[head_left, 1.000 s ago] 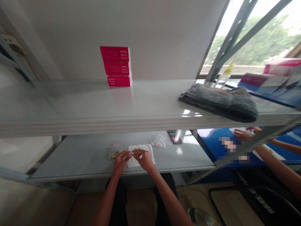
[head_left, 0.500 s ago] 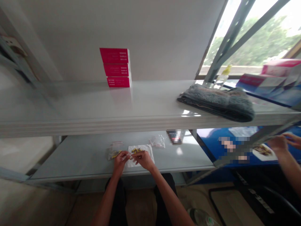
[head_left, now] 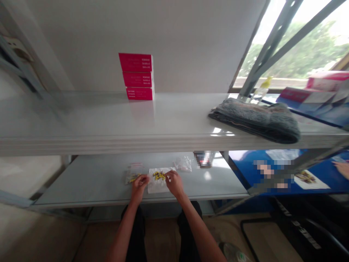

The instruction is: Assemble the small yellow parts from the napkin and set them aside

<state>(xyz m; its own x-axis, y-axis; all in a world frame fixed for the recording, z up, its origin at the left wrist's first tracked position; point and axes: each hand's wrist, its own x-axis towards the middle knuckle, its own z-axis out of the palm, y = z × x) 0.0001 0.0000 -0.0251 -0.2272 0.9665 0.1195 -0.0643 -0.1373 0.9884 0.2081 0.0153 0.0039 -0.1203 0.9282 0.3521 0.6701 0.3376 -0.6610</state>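
Several small yellow-and-dark pieces [head_left: 159, 175] lie in a cluster on a white sheet of paper or tissue [head_left: 159, 187] on the lower grey shelf [head_left: 89, 182]. My left hand [head_left: 139, 187] rests at the sheet's left edge, its fingers pinched together, next to a small clear plastic bag [head_left: 132, 176] holding yellow pieces. My right hand [head_left: 174, 183] sits at the sheet's right edge, fingertips close to the pieces. Anything in either pinch is too small to make out.
Above my hands runs a white upper shelf [head_left: 109, 120] with several stacked magenta boxes [head_left: 137, 76] and a folded grey towel [head_left: 255, 122]. Another clear bag [head_left: 183, 164] and a pixelated object [head_left: 203, 159] stand behind the sheet. A co-worker's hand [head_left: 342, 169] is at a blue table on the right.
My hands have moved apart, the right one going right to the sheet's edge. The yellow pieces now show as a clearer cluster. The co-worker's hand has moved further right.
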